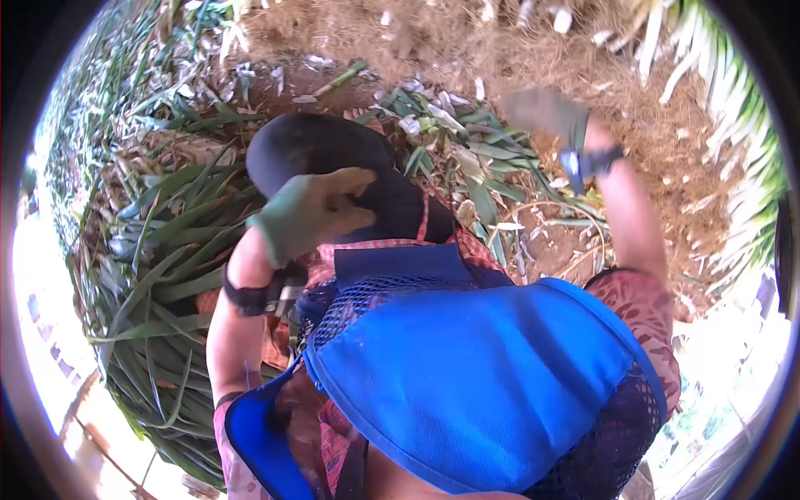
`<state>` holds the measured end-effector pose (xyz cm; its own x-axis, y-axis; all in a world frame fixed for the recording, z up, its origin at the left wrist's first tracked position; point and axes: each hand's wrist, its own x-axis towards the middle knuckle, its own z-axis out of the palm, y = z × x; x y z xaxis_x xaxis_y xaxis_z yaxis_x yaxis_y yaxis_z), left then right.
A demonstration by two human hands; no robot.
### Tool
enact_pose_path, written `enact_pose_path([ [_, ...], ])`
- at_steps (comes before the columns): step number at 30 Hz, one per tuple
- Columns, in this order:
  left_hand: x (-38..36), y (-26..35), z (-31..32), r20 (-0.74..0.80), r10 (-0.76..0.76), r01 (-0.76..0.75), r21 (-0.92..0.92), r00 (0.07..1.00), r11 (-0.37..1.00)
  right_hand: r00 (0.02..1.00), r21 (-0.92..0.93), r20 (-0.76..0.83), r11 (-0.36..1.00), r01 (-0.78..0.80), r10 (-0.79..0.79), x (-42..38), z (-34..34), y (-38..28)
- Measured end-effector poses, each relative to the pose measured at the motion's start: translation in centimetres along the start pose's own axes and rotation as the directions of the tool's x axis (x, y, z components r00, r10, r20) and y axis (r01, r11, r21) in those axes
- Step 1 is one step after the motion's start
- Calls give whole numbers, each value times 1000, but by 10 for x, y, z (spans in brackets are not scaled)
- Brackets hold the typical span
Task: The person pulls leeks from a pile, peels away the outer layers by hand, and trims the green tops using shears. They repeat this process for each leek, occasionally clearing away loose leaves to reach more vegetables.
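My left hand [315, 213], in a green and tan work glove, hovers over or rests against my dark-clothed knee [321, 154]. Its fingers are partly bent, with a gap between them and the thumb, and nothing shows in the gap. Out to the right, my right hand [546, 112] is gloved too and smeared by motion over the straw-like litter, so its fingers cannot be made out. Below and left of it lie loose green leaf scraps [479, 158]. A big heap of long-leaved green onions or leeks [167, 292] stands close by my left arm.
Along the right edge runs a row of green onions or leeks with white stem ends [717, 100]. Brown root litter [433, 37] with white bits covers the ground ahead. More leaves [108, 100] are piled at the upper left. Blue cloth with mesh [492, 375] hides much of the lower view.
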<state>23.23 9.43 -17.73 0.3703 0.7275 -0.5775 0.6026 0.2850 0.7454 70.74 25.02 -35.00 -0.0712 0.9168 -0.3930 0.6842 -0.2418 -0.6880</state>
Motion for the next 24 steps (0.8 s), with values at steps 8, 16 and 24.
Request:
enact_pose_path([
  [8,-52,-41,-29,-213,-176,81,-393,961,916,698,-161,240,737,-657,674,-225,104,239],
  [16,-102,-28,-41,-513,-368,295,-221,775,930,685,-165,380,774,-611,622,-230,240,306],
  [24,-148,-2,-25,-614,-449,354,-278,650,893,930,35,86,932,-361,357,-119,310,203],
])
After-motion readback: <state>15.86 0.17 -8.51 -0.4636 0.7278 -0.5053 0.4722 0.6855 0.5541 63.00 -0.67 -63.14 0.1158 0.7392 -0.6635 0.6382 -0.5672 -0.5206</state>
